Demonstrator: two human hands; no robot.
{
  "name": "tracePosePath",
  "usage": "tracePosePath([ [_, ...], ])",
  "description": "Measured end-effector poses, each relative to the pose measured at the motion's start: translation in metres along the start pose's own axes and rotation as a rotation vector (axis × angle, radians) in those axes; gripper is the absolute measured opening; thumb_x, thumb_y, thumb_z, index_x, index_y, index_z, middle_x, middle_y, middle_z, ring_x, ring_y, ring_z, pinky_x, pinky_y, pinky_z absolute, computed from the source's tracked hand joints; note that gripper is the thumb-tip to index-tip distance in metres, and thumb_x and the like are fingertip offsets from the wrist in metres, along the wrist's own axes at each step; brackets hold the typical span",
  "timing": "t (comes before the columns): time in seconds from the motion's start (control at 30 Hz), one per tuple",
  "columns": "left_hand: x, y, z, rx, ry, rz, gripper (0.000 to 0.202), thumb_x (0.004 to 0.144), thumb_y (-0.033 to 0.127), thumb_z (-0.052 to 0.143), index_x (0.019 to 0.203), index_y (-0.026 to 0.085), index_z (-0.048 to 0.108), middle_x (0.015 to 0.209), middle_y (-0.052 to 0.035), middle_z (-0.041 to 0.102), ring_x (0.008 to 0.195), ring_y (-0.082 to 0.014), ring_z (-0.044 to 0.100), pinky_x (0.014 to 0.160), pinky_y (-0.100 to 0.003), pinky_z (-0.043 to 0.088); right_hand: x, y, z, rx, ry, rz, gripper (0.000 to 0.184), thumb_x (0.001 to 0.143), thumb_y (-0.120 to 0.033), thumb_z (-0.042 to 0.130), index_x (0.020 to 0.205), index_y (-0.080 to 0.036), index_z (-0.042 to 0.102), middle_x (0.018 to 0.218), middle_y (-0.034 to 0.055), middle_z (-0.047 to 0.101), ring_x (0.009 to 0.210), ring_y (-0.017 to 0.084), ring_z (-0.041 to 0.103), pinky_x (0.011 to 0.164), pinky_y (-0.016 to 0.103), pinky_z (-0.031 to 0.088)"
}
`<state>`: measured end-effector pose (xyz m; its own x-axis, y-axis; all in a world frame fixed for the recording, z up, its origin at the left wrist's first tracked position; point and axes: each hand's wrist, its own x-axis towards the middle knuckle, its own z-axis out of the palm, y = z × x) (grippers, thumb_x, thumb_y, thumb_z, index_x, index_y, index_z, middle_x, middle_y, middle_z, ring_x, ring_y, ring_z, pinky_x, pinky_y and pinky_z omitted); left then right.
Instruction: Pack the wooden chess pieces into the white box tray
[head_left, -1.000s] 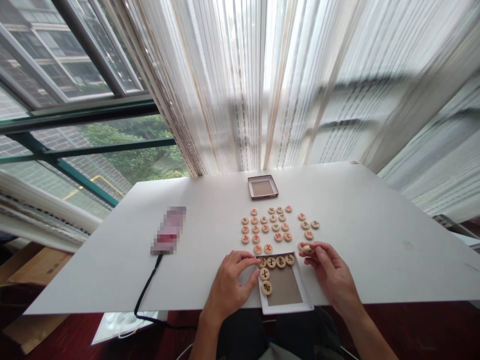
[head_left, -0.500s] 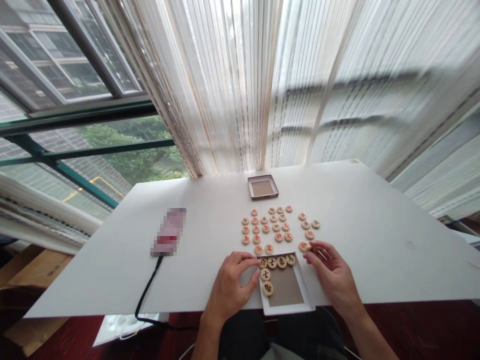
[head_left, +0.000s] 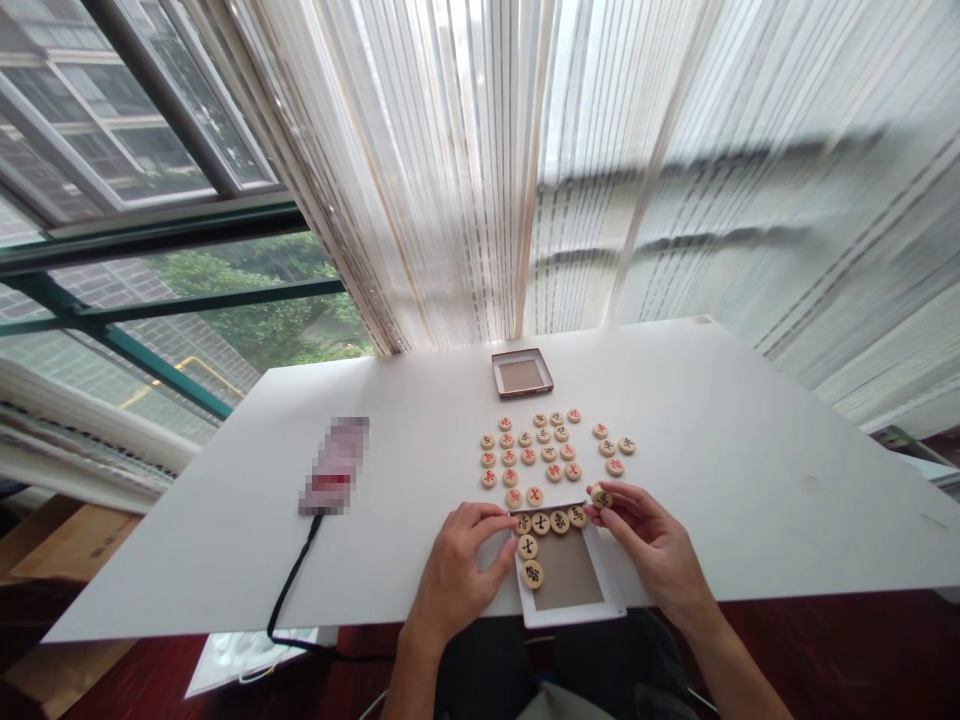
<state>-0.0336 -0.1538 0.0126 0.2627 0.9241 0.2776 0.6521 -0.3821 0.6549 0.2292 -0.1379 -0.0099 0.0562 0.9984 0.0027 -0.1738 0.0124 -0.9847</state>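
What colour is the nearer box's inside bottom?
The bottom is grey-brown, best seen in the head view.

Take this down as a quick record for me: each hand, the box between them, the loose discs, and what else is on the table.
left hand: fingertips at the box's left side, thumb and index apart
right hand: pinching a dark-marked disc by the box's far right corner
box: open, six black-marked discs along its far and left sides
loose discs: red-marked and black-marked, beyond the box
far side of table: shallow tray
left side of table: pixelated item with black cable
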Motion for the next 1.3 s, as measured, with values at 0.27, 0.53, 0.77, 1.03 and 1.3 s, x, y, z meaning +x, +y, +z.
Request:
tracePosePath([
  [0.27, 0.001, -0.001, 0.001, 0.008, 0.004, 0.003, 0.023, 0.092, 0.026, 0.063, 0.113, 0.029, 0.071, 0.111, -0.0058, 0.066, 0.107, -0.0234, 0.061, 0.097, -0.041, 0.052, 0.0, 0.006, -0.002, 0.055, -0.02, 0.036, 0.041, 0.08, -0.037, 0.081, 0.116, -0.022, 0.068, 0.108, 0.0084, 0.076, 0.097, 0.027, 0.075, 0.095, 0.041, 0.06],
  [0.53, 0.0, -0.001, 0.001, 0.012, 0.0, 0.0, 0.022, 0.093, 0.026, 0.062, 0.113, 0.029, 0.07, 0.111, -0.0059, 0.066, 0.107, -0.0234, 0.061, 0.097, -0.041, 0.052, 0.0, 0.0, 0.0, 0.025, -0.033, -0.033, 0.034, 0.079, -0.037, 0.081, 0.109, -0.024, 0.071, 0.1, 0.0058, 0.077, 0.091, 0.023, 0.076, 0.09, 0.034, 0.061],
  [0.77, 0.001, 0.002, 0.0, 0.011, 0.017, 0.008, 0.023, 0.092, 0.024, 0.062, 0.112, 0.028, 0.071, 0.111, -0.0064, 0.067, 0.106, -0.0243, 0.062, 0.096, -0.043, 0.053, 0.001, -0.005, 0.004, 0.011, -0.016, -0.037, 0.03, 0.074, -0.037, 0.085, 0.095, -0.023, 0.072, 0.1, 0.0053, 0.075, 0.089, 0.022, 0.073, 0.086, 0.033, 0.061],
  [1.03, 0.0, 0.004, -0.001, 0.011, 0.014, 0.003, 0.022, 0.092, 0.024, 0.062, 0.112, 0.028, 0.071, 0.109, -0.006, 0.066, 0.105, -0.0236, 0.062, 0.094, -0.04, 0.052, -0.001, -0.006, 0.003, -0.062, -0.032, -0.057, 0.027, 0.074, -0.04, 0.084, 0.087, -0.022, 0.068, 0.079, 0.0012, 0.067, 0.077, 0.018, 0.067, 0.069, 0.026, 0.059],
  [1.3, 0.002, 0.013, -0.006, 0.028, -0.039, -0.002, 0.015, 0.092, 0.029, 0.062, 0.104, 0.026, 0.071, 0.077, -0.002, 0.063, 0.077, -0.0201, 0.06, 0.081, -0.037, 0.048, -0.003, -0.011, 0.004, -0.075, -0.017, -0.037, 0.026, 0.079, -0.045, 0.079, 0.088, -0.023, 0.069, 0.08, 0.0012, 0.069, 0.075, 0.019, 0.069, 0.071, 0.029, 0.06],
])
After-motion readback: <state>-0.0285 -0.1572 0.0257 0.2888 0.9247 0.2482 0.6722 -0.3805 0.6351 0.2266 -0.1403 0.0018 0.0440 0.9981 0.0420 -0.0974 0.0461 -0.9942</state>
